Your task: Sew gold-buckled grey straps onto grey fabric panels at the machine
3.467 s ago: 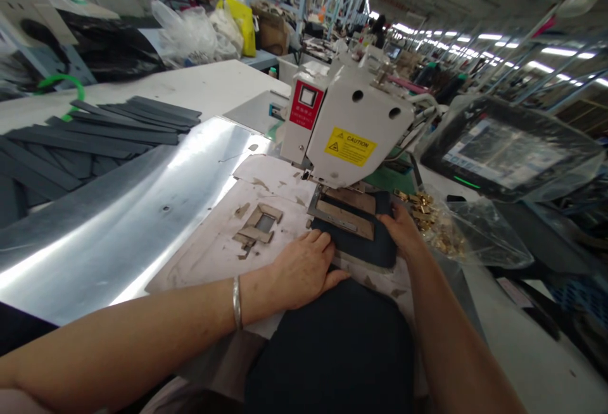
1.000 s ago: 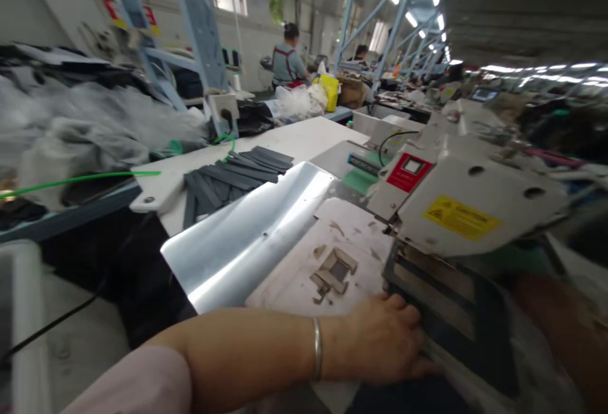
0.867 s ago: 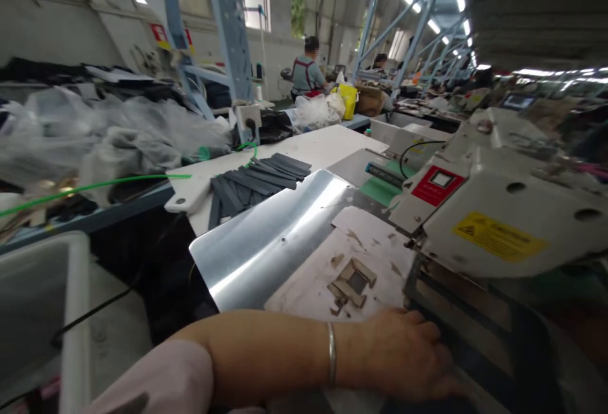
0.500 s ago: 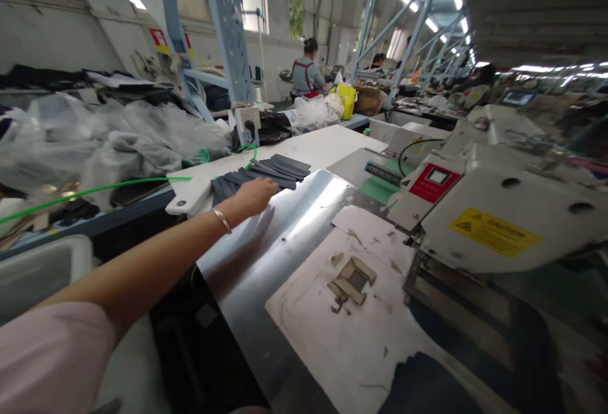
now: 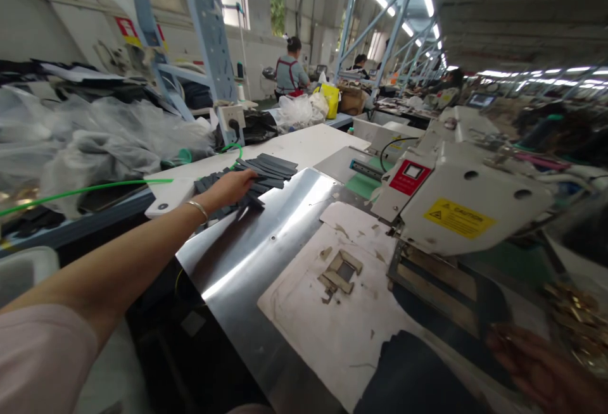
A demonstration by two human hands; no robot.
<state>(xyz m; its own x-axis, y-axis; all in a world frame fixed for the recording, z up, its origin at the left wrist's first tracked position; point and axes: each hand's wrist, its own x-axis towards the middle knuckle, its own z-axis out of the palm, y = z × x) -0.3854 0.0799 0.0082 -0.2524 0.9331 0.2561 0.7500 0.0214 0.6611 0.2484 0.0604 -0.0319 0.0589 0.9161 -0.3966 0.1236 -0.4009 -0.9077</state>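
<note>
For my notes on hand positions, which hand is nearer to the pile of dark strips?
Left. The left hand is at the pile of dark strips; the right hand is well away from it, across the metal plate, near the gold-coloured pieces.

Seen from a camera worn on the person's head, the view faces forward and down across a metal plate (image 5: 247, 275) to the white table's (image 5: 323, 138) far edge, a co-worker (image 5: 289, 76) small beyond it. A machine (image 5: 441, 199) looms near at right; the left hand (image 5: 235, 186) appears mid-view by the plate's left edge. The right hand (image 5: 536, 363), lower right, is dim and blurred, its outline uncertain.
</note>
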